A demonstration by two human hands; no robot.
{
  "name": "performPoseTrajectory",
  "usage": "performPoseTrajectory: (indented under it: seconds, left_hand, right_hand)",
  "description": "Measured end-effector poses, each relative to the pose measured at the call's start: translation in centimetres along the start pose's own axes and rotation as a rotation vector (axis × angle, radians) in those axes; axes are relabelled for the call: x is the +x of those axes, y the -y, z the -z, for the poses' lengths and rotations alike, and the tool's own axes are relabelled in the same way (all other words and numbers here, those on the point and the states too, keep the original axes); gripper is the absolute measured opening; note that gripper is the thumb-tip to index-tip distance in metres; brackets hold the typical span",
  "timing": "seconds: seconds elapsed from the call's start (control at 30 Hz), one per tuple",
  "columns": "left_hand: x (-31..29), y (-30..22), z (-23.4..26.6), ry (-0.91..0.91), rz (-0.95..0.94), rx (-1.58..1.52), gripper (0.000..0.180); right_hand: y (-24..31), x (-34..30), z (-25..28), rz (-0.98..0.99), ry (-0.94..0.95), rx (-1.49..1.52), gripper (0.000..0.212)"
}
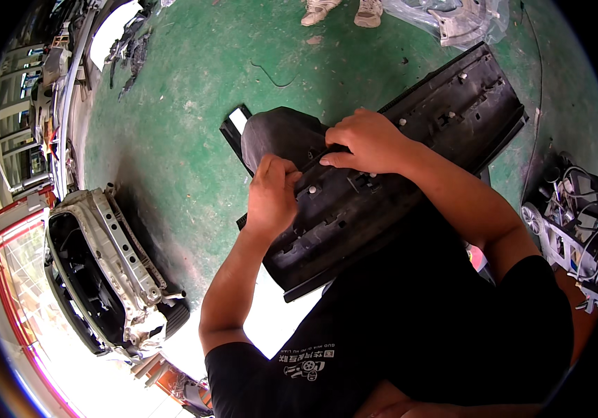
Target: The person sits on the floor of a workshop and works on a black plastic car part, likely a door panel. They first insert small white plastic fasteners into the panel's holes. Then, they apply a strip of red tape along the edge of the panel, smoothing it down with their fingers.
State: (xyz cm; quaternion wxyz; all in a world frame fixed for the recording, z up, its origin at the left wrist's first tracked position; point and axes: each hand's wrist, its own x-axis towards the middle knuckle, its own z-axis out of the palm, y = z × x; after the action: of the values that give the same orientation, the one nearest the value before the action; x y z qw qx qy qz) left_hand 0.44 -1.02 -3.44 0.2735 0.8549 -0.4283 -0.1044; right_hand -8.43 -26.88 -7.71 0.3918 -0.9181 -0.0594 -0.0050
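Observation:
A long black plastic car trim panel (445,118) lies slantwise across my lap, its ribbed side up, with several small white clips along it. My left hand (273,197) is closed at the panel's far edge, left of the middle, with the fingertips curled in and partly hidden. Further right along that same edge, my right hand (369,141) grips it, fingers over the rim and thumb on the upper face. One white clip (312,189) sits between the two hands. Beyond the edge my knee (281,132) in dark trousers sticks out.
Another dark strip with a white patch (238,120) shows beside my knee. At the left stands a cut car body section (114,272). A wheeled cart with cables (571,223) is at the right. A person's shoes (341,10) and a plastic-wrapped part (463,21) are on the green floor ahead.

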Motion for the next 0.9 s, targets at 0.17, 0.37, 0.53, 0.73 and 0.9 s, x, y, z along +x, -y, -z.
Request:
performPoseTrajectory:
  seconds: [0.17, 0.37, 0.53, 0.73, 0.9]
  left_hand:
    - [0.0, 0.7, 0.2, 0.019, 0.026, -0.060, 0.018]
    - [0.2, 0.7, 0.4, 0.037, -0.018, -0.108, 0.016]
    - [0.0, 0.6, -0.8, -0.011, -0.155, 0.076, 0.022]
    - [-0.3, 0.4, -0.7, 0.006, -0.268, 0.165, 0.026]
    - [-0.4, 1.1, -0.8, -0.008, -0.184, -0.033, 0.025]
  right_hand:
    - [-0.1, 0.1, -0.1, -0.004, 0.007, 0.010, 0.041]
    - [-0.3, 0.2, -0.3, -0.009, 0.017, 0.008, 0.040]
    - [-0.2, 0.2, -0.4, -0.003, 0.007, 0.004, 0.040]
    - [-0.3, 0.1, -0.4, 0.003, -0.007, 0.010, 0.040]
    - [-0.3, 0.1, -0.4, 0.004, 0.000, 0.000, 0.040]
